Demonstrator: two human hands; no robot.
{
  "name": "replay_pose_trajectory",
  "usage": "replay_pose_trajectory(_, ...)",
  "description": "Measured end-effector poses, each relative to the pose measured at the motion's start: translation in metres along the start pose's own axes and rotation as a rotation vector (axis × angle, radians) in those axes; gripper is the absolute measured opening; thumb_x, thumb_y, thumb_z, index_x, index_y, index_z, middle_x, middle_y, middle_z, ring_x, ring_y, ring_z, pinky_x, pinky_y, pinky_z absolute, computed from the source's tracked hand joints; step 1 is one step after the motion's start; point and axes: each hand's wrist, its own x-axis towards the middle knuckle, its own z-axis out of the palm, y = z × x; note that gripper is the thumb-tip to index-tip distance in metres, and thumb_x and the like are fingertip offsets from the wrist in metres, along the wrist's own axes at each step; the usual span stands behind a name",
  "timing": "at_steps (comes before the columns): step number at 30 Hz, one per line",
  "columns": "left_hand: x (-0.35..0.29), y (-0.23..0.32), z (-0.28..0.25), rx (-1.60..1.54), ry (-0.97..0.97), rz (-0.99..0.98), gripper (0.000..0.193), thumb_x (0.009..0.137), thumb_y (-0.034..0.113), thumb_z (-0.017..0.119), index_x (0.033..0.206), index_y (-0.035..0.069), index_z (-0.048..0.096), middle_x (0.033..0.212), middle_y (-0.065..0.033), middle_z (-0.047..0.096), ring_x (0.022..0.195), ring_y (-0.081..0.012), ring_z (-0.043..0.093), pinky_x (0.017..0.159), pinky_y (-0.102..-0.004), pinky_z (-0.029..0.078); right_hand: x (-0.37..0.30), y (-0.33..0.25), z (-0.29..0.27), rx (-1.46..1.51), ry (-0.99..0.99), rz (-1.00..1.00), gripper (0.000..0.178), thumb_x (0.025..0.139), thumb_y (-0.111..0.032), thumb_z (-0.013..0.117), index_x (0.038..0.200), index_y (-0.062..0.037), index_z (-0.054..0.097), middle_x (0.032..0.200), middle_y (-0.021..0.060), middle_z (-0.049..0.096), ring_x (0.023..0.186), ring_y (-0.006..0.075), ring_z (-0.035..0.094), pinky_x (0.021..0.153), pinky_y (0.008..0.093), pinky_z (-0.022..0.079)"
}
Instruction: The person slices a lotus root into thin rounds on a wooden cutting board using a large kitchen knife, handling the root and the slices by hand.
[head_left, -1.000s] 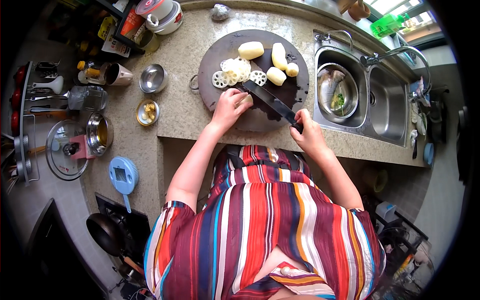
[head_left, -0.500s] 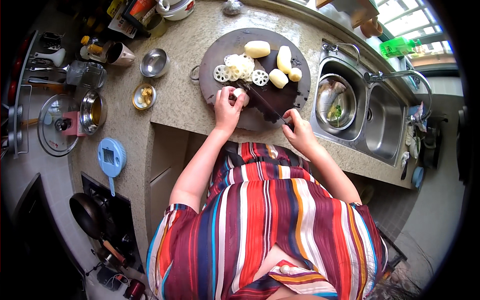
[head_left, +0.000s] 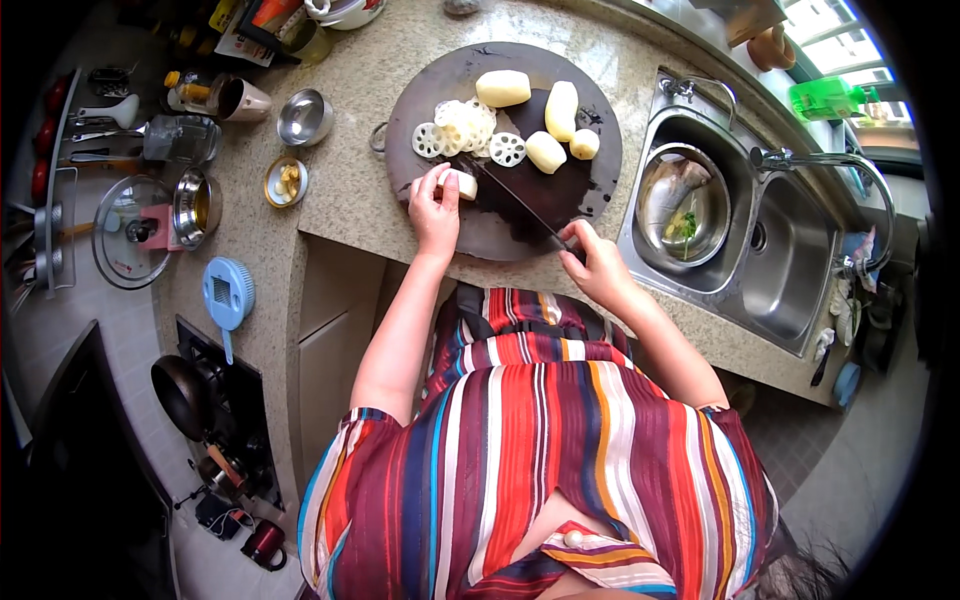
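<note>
On a round dark cutting board (head_left: 480, 225), my left hand (head_left: 435, 212) is closed on a short pale piece of lotus root (head_left: 463, 184), near the board's left front. My right hand (head_left: 597, 262) grips a knife by its handle at the board's right front edge. The dark knife blade (head_left: 522, 205) slants up and left, its tip close to the lotus root piece. Just beyond lies a pile of lotus root slices (head_left: 462, 127), with one separate slice (head_left: 508, 149) to its right. Several peeled lotus root sections (head_left: 503, 88) rest at the back and right.
To the right is a double sink (head_left: 785, 250); a steel bowl (head_left: 728, 215) with a fish and greens sits in its left basin. Left of the board stand a small metal bowl (head_left: 305, 117) and a dish of ginger-like pieces (head_left: 287, 182). A blue-handled grater (head_left: 229, 293) lies on the left counter.
My left hand has shifted slightly left, and the lotus root piece has turned and now lies flatter. The knife stays at a similar slant. The whole view has moved a little.
</note>
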Motion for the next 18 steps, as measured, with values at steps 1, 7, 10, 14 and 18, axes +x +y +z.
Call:
replay_pose_trajectory(1, -0.002, 0.003, 0.001, 0.005, -0.003, 0.0, 0.036, 0.091, 0.033, 0.068, 0.112, 0.004, 0.062, 0.09, -0.0083, 0.059, 0.076, -0.017, 0.059, 0.07, -0.0311, 0.05, 0.0, 0.002, -0.002, 0.004, -0.005, -0.005, 0.027, 0.084, -0.011, 0.063, 0.106, -0.0046, 0.05, 0.074, 0.0209, 0.06, 0.074, 0.0394, 0.062, 0.067, 0.0451, 0.047)
replay_pose_trajectory(7, -0.011, 0.029, 0.001, -0.055, -0.039, -0.008, 0.036, 0.09, 0.03, 0.069, 0.113, 0.004, 0.062, 0.102, -0.0087, 0.058, 0.083, -0.0179, 0.062, 0.075, -0.0301, 0.052, -0.001, 0.008, -0.008, 0.022, -0.039, -0.004, 0.026, 0.085, -0.012, 0.062, 0.107, -0.0049, 0.05, 0.077, 0.0216, 0.061, 0.077, 0.0413, 0.062, 0.069, 0.0457, 0.047)
replay_pose_trajectory(10, -0.011, 0.033, 0.004, -0.024, -0.022, -0.001, 0.033, 0.091, 0.029, 0.068, 0.111, 0.004, 0.062, 0.102, -0.0083, 0.057, 0.083, -0.0183, 0.06, 0.075, -0.0314, 0.051, 0.0, 0.012, -0.007, 0.011, -0.044, -0.028, 0.026, 0.085, -0.013, 0.062, 0.107, -0.0052, 0.049, 0.079, 0.0223, 0.062, 0.079, 0.0422, 0.062, 0.07, 0.0467, 0.048)
replay_pose_trajectory(14, -0.009, 0.019, 0.01, -0.106, 0.109, 0.07, 0.028, 0.093, 0.026, 0.066, 0.109, 0.004, 0.062, 0.101, -0.0088, 0.055, 0.083, -0.0192, 0.057, 0.075, -0.0313, 0.049, 0.001, 0.013, -0.008, 0.006, -0.051, -0.059, 0.027, 0.085, -0.013, 0.062, 0.107, -0.0056, 0.049, 0.08, 0.0231, 0.062, 0.082, 0.0431, 0.062, 0.071, 0.0484, 0.048)
replay_pose_trajectory(18, -0.012, 0.01, 0.009, -0.177, 0.093, 0.006, 0.024, 0.093, 0.024, 0.065, 0.105, 0.003, 0.061, 0.102, -0.0099, 0.054, 0.088, -0.0205, 0.054, 0.076, -0.0314, 0.047, 0.0, 0.015, -0.006, 0.015, -0.049, -0.053, 0.027, 0.085, -0.013, 0.062, 0.107, -0.0056, 0.048, 0.08, 0.0233, 0.062, 0.081, 0.0432, 0.062, 0.071, 0.0486, 0.048)
